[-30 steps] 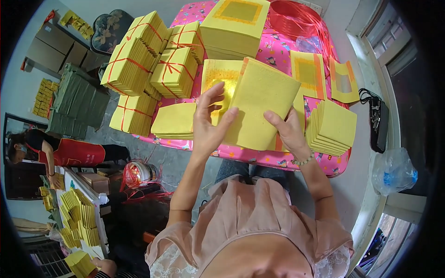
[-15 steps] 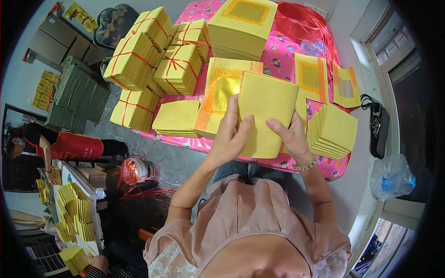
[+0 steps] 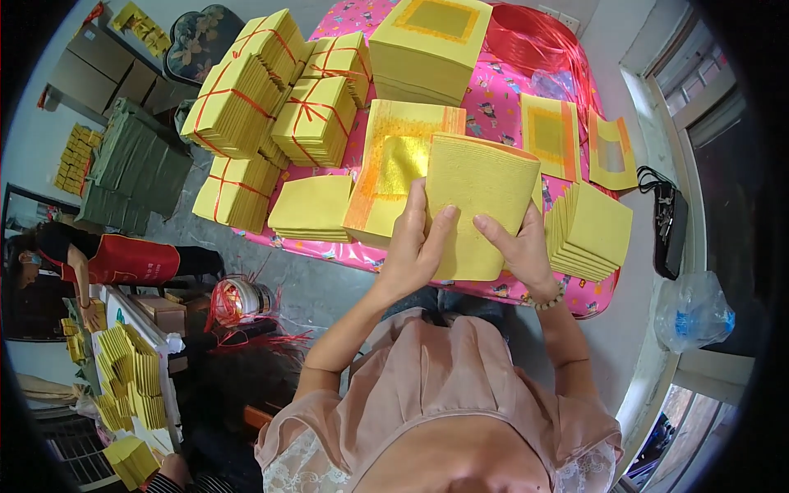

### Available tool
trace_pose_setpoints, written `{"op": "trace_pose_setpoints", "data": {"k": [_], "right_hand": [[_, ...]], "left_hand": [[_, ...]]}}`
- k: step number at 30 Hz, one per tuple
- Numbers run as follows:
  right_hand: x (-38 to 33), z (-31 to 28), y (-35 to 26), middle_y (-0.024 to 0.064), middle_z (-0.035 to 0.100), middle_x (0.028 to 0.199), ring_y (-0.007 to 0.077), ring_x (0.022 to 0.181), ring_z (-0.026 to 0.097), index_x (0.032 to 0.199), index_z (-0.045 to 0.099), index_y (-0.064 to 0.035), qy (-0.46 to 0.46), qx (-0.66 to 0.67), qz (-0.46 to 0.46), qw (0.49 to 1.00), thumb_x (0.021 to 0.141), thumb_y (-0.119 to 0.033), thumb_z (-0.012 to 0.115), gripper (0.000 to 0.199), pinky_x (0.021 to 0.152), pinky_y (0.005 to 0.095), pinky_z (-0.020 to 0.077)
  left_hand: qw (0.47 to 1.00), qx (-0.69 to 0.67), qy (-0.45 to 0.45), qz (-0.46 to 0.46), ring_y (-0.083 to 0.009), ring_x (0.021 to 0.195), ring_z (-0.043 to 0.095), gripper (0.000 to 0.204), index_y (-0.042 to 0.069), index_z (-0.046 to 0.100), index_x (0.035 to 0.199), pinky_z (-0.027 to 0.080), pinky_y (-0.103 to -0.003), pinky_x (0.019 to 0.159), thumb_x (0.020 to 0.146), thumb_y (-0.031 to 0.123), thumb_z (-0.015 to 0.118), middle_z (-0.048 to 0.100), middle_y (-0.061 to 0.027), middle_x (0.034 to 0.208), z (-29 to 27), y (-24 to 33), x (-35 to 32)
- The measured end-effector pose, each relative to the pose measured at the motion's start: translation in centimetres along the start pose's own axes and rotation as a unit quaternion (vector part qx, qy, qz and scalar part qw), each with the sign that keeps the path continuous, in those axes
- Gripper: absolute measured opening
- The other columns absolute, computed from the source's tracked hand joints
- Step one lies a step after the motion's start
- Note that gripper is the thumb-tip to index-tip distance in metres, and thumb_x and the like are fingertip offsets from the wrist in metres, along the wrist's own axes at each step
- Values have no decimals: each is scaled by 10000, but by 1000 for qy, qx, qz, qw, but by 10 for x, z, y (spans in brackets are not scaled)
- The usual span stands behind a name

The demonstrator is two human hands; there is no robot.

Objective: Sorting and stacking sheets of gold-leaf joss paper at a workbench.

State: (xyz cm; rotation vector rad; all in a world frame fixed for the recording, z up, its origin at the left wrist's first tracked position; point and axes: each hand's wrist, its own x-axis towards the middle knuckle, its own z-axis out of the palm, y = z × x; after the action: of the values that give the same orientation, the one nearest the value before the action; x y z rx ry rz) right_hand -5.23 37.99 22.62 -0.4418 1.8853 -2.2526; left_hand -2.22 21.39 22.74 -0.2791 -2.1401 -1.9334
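Observation:
Between both hands I hold a folded wad of yellow joss paper (image 3: 479, 209) over the table's near edge, its curved, layered top edge showing. My left hand (image 3: 417, 251) is closed on its left side, thumb on the front face. On the right side my right hand (image 3: 523, 255) grips it the same way; the fingers behind the paper are hidden. Just behind it lies a stack of flat joss paper (image 3: 374, 168) with orange borders and a gold foil patch. Folded pieces fan out in a pile (image 3: 588, 230) near my right hand; a low folded pile (image 3: 311, 209) sits left.
Bundles tied with red string (image 3: 234, 107) stand at the table's far left, beside a tall paper stack (image 3: 427, 57). A red string coil (image 3: 534, 41) is at the back right. Single bordered sheets (image 3: 549, 135) lie right. At far left, a person in a red apron (image 3: 136, 259) works.
The folded wad has shifted slightly right and tilted, and its top edge now bows more. Both hands have kept their grip and moved a little with it.

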Motion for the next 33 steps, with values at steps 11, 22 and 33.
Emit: {"op": "trace_pose_setpoints", "data": {"k": [11, 22, 33], "right_hand": [[8, 4, -5, 83, 637, 1070, 121, 954, 604, 1169, 518, 13, 4, -53, -7, 999, 853, -80, 685, 369, 803, 273, 505], [34, 10, 24, 86, 637, 1111, 157, 1027, 596, 1212, 530, 8, -48, -124, -42, 990, 811, -179, 754, 496, 894, 308, 471], [47, 10, -24, 108, 515, 1272, 220, 1168, 518, 1301, 454, -16, -32, -139, -282, 949, 781, -203, 773, 638, 988, 331, 412]], "left_hand": [[992, -119, 7, -43, -99, 931, 519, 292, -28, 454, 1211, 444, -259, 808, 960, 111, 508, 588, -85, 1020, -4, -13, 7], [988, 19, 66, 137, -173, 765, 589, 169, -12, 507, 1083, 460, -282, 672, 939, 71, 533, 596, -98, 856, -33, -37, 14], [983, 39, 83, 158, -212, 788, 594, 179, -15, 491, 1125, 464, -295, 705, 962, 59, 473, 587, -109, 885, -29, -43, 10]]}}
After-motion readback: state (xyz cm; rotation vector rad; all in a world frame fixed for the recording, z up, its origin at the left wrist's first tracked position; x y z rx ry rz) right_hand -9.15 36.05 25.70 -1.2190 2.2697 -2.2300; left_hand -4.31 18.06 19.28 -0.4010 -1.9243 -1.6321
